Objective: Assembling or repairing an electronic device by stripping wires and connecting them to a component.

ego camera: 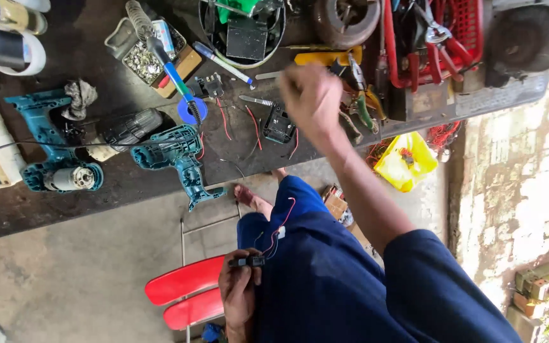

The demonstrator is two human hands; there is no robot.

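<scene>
My left hand (239,293) rests at my lap, shut on a small black switch part (247,261) with thin red and white wires running up over my blue clothing. My right hand (312,95) reaches out over the dark workbench (128,184). It is motion-blurred, so its grip is unclear. It hovers beside pliers (357,101) and a yellow-handled tool (319,58). Just left of it lies a black electrical block (279,124) with red wires and a small blade (255,100).
Teal drill housing halves (179,155) (36,124), a motor (74,179), a soldering iron (173,71), a blue spool (192,112) and a tray of screws (140,60) cover the bench. A red basket (459,28) of tools stands at the back, a yellow bag (408,160) and red chair (185,281) below.
</scene>
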